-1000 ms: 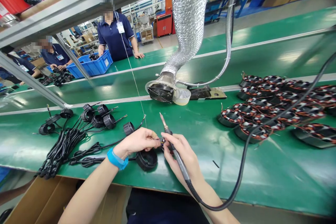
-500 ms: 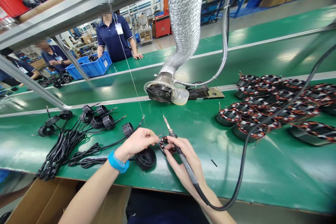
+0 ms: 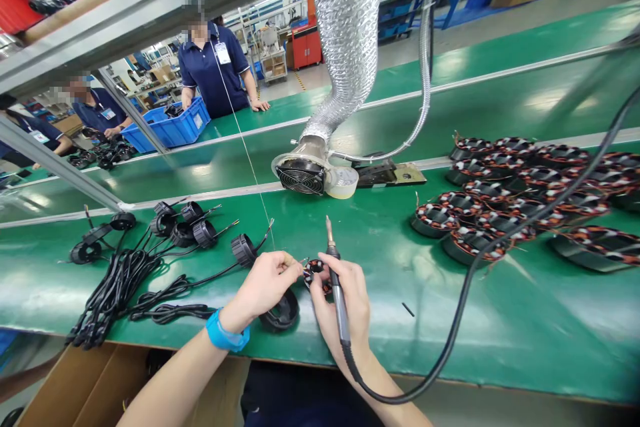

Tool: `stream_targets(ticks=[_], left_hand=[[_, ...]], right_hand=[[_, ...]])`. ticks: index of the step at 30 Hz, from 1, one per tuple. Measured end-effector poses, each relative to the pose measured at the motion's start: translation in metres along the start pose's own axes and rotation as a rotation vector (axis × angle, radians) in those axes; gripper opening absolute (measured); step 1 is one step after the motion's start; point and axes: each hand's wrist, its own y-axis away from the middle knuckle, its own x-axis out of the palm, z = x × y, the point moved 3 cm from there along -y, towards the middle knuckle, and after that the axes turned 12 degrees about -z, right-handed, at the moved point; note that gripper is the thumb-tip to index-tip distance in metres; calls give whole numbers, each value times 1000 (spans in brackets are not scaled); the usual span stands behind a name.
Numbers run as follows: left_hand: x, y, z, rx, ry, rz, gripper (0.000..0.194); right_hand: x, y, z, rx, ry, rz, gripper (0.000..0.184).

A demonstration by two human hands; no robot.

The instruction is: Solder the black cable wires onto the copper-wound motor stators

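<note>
My right hand point(image 3: 353, 303) is closed around a soldering iron point(image 3: 339, 307), its tip pointing up and away from me. The fingers of that hand also touch a small wound stator point(image 3: 315, 267) with orange and white parts. My left hand point(image 3: 267, 283), with a blue wristband, pinches thin wires at the stator's left side; the exact wire ends are too small to make out. Just below the fingers lies a black round housing point(image 3: 283, 315) on the green bench. A thin strand of solder wire point(image 3: 245, 130) hangs from above, behind my left hand.
Black cables point(image 3: 113, 280) with round caps lie at left. Several wound stators point(image 3: 475, 243) stand at right. A fume fan point(image 3: 300, 177) under a silver duct point(image 3: 345, 33) sits ahead, beside a tape roll point(image 3: 343, 183). The iron's cord point(image 3: 457, 327) loops right. Co-workers point(image 3: 213, 73) are across the bench.
The soldering iron has swung more upright, its tip shifting right. My right hand has turned with it at the stator. My left hand still pinches the wires, slightly lower.
</note>
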Motion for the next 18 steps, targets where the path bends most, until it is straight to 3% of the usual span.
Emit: stream_targets(ticks=[4, 9, 13, 18], left_hand=[[0, 0, 2, 15, -31, 3, 31], [-1, 1, -6, -52, -12, 56, 30], [0, 2, -6, -116, -28, 83, 30], [3, 0, -1, -71, -30, 40, 29]], right_hand=[[-7, 4, -2, -21, -9, 17, 32], [-18, 8, -10, -22, 30, 96, 44], [-18, 8, -15, -8, 25, 146, 47], [-15, 6, -16, -32, 28, 145, 47]])
